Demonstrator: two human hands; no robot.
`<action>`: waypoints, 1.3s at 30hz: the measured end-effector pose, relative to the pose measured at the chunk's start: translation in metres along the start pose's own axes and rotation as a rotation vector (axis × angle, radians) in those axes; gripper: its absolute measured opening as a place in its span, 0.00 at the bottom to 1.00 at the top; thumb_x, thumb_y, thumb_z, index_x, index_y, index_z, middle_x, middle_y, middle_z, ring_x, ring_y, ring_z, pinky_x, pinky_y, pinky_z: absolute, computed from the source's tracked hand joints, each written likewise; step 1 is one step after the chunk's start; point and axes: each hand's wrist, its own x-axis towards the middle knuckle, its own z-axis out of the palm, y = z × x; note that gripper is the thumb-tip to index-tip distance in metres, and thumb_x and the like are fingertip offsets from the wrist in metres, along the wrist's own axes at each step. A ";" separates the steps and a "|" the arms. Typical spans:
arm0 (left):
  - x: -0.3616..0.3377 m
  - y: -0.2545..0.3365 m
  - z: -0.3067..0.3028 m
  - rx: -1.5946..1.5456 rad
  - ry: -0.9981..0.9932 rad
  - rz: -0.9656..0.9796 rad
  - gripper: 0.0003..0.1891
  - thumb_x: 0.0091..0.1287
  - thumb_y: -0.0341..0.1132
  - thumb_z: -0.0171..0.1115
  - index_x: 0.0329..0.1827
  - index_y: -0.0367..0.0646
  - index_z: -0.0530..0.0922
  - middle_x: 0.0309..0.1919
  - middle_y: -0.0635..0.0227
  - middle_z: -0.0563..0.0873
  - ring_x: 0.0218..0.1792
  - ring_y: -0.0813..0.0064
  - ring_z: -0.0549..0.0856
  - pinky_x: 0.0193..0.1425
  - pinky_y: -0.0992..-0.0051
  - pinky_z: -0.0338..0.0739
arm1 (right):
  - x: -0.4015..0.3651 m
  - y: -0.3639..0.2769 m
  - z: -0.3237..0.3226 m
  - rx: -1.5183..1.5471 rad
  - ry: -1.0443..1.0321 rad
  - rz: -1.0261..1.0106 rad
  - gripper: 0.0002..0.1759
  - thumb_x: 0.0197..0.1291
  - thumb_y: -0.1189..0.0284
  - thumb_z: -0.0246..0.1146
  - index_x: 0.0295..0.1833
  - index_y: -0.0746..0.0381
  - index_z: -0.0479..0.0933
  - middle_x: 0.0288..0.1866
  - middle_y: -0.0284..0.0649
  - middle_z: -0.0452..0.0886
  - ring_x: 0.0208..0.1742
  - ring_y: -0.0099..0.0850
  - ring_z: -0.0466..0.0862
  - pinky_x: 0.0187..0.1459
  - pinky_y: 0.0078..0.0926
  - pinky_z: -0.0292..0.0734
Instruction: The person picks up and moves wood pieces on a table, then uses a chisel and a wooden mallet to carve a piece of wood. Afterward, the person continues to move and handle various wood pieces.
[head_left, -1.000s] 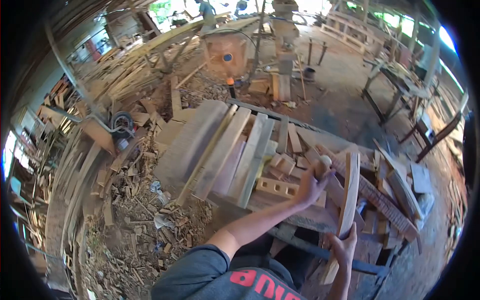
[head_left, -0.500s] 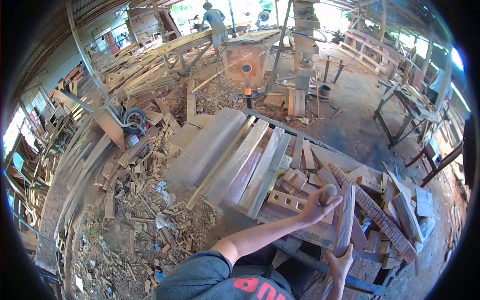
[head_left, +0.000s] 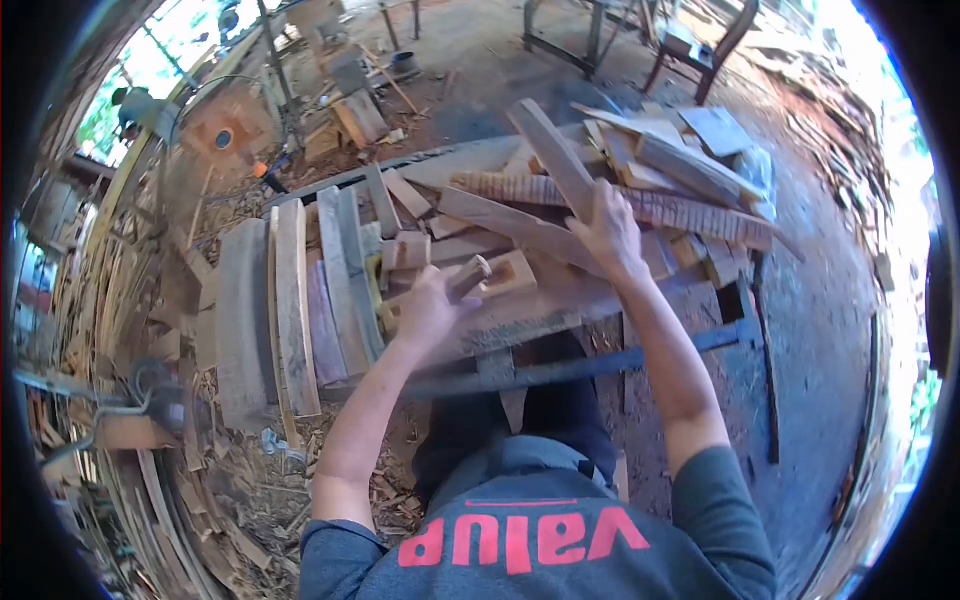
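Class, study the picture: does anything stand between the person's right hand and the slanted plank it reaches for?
Nothing visible does: the right hand lies on the slanted plank, fingers over it. The left hand grips a wooden handle nearby.

- We see a dirt floor (head_left: 830, 300) littered with offcuts and shavings;
- a standing fan (head_left: 222, 135) at upper left; a chair (head_left: 700, 45) and a metal-legged table (head_left: 560, 25) beyond;
- a wheelbarrow (head_left: 150, 382) beside stacked planks (head_left: 120, 270); bright daylight enters from the open sides.
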 end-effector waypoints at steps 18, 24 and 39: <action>0.020 0.002 0.010 0.269 -0.243 0.102 0.39 0.40 0.45 0.81 0.59 0.45 0.78 0.50 0.55 0.82 0.51 0.54 0.83 0.56 0.60 0.77 | -0.138 -0.028 -0.029 0.561 0.177 -0.033 0.15 0.53 0.76 0.67 0.47 0.64 0.75 0.39 0.47 0.75 0.43 0.45 0.77 0.47 0.40 0.72; 0.020 0.134 0.024 -0.436 -0.640 0.033 0.34 0.44 0.39 0.82 0.56 0.38 0.79 0.48 0.60 0.86 0.49 0.70 0.85 0.57 0.70 0.77 | -0.243 0.001 -0.016 1.182 -0.264 0.463 0.39 0.57 0.59 0.72 0.68 0.62 0.64 0.51 0.41 0.77 0.54 0.30 0.78 0.54 0.28 0.75; -0.003 0.216 0.149 -1.034 -0.722 -0.082 0.18 0.64 0.36 0.70 0.53 0.39 0.78 0.31 0.71 0.83 0.17 0.89 0.74 0.17 0.85 0.67 | -0.298 0.189 -0.185 -0.541 -0.111 0.871 0.49 0.52 0.66 0.71 0.77 0.35 0.53 0.42 0.52 0.77 0.46 0.50 0.83 0.49 0.43 0.80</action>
